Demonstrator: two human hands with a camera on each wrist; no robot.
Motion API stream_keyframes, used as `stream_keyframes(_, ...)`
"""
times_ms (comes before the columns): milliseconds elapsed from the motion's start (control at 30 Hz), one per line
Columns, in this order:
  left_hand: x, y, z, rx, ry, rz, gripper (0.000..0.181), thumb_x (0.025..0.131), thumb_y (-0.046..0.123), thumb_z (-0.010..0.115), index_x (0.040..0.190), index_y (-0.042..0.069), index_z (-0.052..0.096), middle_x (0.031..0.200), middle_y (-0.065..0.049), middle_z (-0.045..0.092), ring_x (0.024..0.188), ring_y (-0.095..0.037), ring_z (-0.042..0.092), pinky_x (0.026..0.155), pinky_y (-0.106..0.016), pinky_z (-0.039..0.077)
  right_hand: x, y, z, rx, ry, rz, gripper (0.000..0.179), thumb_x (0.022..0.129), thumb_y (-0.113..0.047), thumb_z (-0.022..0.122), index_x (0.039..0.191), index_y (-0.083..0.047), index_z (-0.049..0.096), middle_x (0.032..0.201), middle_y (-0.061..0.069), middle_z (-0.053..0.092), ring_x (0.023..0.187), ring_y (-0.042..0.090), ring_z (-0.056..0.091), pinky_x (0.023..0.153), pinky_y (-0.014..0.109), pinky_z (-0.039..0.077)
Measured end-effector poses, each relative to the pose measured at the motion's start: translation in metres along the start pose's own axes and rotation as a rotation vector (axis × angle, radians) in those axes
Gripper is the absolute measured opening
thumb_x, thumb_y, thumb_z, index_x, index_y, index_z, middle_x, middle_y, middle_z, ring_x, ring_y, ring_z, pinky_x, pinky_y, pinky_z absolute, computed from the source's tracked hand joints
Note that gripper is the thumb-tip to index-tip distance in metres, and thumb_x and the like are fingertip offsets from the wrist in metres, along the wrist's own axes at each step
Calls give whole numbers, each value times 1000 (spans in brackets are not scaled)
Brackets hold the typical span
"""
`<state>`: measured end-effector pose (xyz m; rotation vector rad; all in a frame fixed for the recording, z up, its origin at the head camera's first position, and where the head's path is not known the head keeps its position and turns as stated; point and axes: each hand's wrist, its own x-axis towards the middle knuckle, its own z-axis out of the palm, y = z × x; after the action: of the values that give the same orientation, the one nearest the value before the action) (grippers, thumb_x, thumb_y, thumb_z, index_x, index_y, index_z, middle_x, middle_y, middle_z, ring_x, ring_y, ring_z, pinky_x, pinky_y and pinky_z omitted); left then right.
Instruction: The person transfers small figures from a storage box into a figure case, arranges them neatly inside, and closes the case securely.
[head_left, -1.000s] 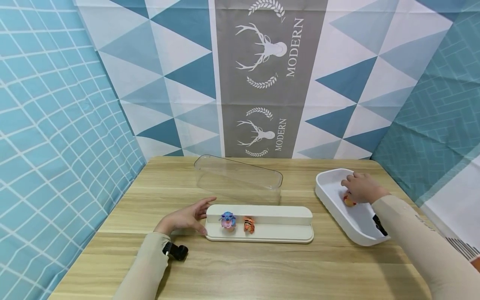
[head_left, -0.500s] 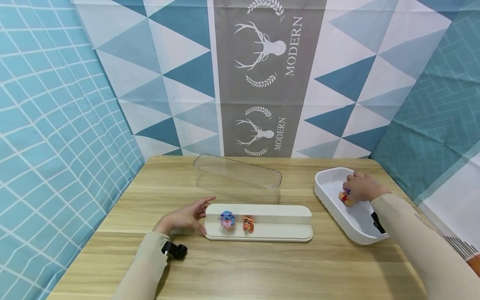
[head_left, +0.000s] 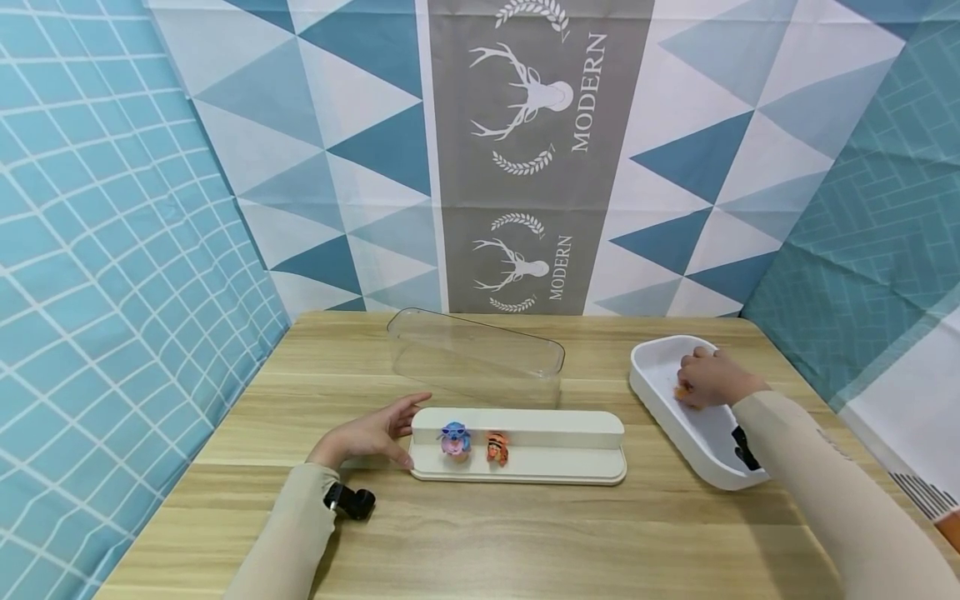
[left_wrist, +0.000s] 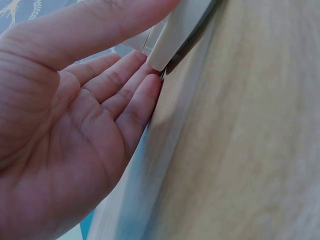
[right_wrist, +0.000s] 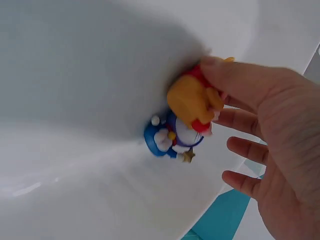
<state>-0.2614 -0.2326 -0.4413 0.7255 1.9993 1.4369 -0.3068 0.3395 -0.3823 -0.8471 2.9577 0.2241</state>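
While the left hand (head_left: 371, 437), its fingers loosely spread, touches the left end of a cream display base (head_left: 570, 461), a Stitch figurine (head_left: 454, 443) and then a Tigger figurine (head_left: 497, 448) already sit on its front ledge. Just behind, the clear plastic cover (head_left: 480, 354) is off. Inside the white tray (head_left: 667, 431), the right hand (head_left: 716, 379) pinches a Winnie-the-Pooh figurine (right_wrist: 186, 98); a Doraemon figurine (right_wrist: 161, 138) lies just beside. I'd judge the work half done: two figurines set out, two not yet out of the tray.
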Motion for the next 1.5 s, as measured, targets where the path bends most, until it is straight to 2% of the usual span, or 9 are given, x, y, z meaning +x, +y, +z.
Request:
stream_keyframes(100,0,1,0,4,-3,-3,113,76,-10,79,158,1,2,155,-33,23,143,-48,24,113,-43,34,2,3,5,2,37,-25,23,85,-18,75,69,-14,58,74,-1,49,74,23,41,66,43,38)
stream_keyframes(233,1,1,-1,10,-5,-3,113,77,-10,79,158,1,2,155,-33,23,143,-47,24,114,-41,33,6,7,9,49,36,-13,19,81,-18,76,72,-14,60,76,-1,52,77,24,44,67,42,40)
stream_keyframes(433,0,0,-1,2,-3,-2,113,76,-12,78,158,1,2,155,-34,22,143,-48,23,115,-45,31,9,10,4,230,11,57,20,78,-18,81,79,-9,63,83,3,56,81,26,47,70,41,43)
stream_keyframes(567,0,-1,0,-1,-2,4,113,76,-13,77,158,0,2,155,-34,23,143,-48,25,114,-47,31,10,11,0,327,45,39,20,78,-14,80,81,-5,62,83,4,57,77,23,49,70,38,44)
stream_keyframes(700,1,-1,0,8,-1,3,113,76,-13,78,158,0,2,155,-34,23,142,-48,25,114,-47,31,8,10,-4,452,45,68,22,80,-11,79,84,-2,59,80,3,57,71,18,50,63,34,46)
stream_keyframes(900,0,0,0,15,0,-7,114,75,-10,79,158,1,3,156,-33,22,143,-47,23,115,-47,28,5,11,-7,568,42,139,24,85,-11,76,91,-2,55,79,3,53,67,17,48,57,29,44)
stream_keyframes(1067,1,-1,0,10,-1,-4,114,75,-10,79,159,1,3,156,-33,22,143,-47,23,115,-46,29,4,10,-7,635,74,173,26,85,-11,76,92,-2,53,82,4,53,71,19,49,60,30,45)
stream_keyframes(1300,1,-2,-1,-8,-7,4,113,75,-13,78,158,0,2,155,-34,21,142,-49,24,113,-45,34,3,6,-7,672,154,197,29,83,-12,79,89,-2,53,84,6,55,73,20,49,61,29,45)
stream_keyframes(1500,1,-2,-1,-1,-5,7,113,76,-14,77,158,-1,1,156,-34,20,142,-49,25,113,-46,34,1,0,-10,783,223,269,32,83,-14,81,94,2,55,90,11,59,76,21,52,62,29,51)
